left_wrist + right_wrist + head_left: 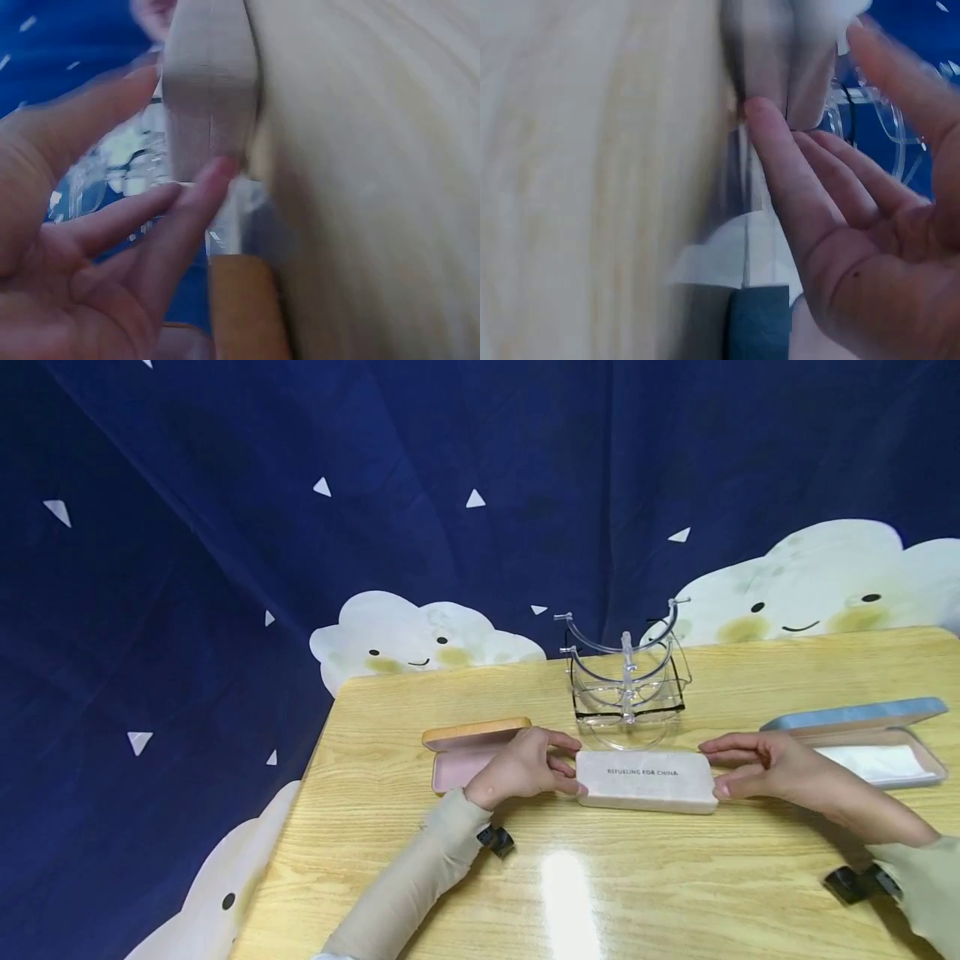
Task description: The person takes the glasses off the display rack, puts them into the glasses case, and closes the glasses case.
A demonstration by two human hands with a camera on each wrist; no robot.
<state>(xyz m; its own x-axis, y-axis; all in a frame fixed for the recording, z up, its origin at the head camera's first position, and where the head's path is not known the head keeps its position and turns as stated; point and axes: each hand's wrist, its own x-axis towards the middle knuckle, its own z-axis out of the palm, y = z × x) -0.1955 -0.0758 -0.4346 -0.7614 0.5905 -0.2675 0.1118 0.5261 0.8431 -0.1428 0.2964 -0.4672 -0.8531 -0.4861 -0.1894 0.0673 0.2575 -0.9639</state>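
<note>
A white glasses case [645, 781], its lid closed, lies with "REFUELING FOR CHINA" printed on top. My left hand [531, 766] holds its left end, thumb at the front corner and fingers toward the back. At the opposite end, my right hand [776, 768] grips in the same way. Seen from the left wrist, the case [210, 90] shows its end with a seam, and fingertips [217, 171] press on it. In the right wrist view a fingertip [761, 109] touches the other end of the case [806, 82].
Behind the white case stands a clear display rack [628, 664] with glasses [600, 718] on it. An open orange case [476, 731] with pink lining lies left. To the right is an open blue case [855, 714] holding a white cloth [873, 762]. All stand on a wooden table [675, 877].
</note>
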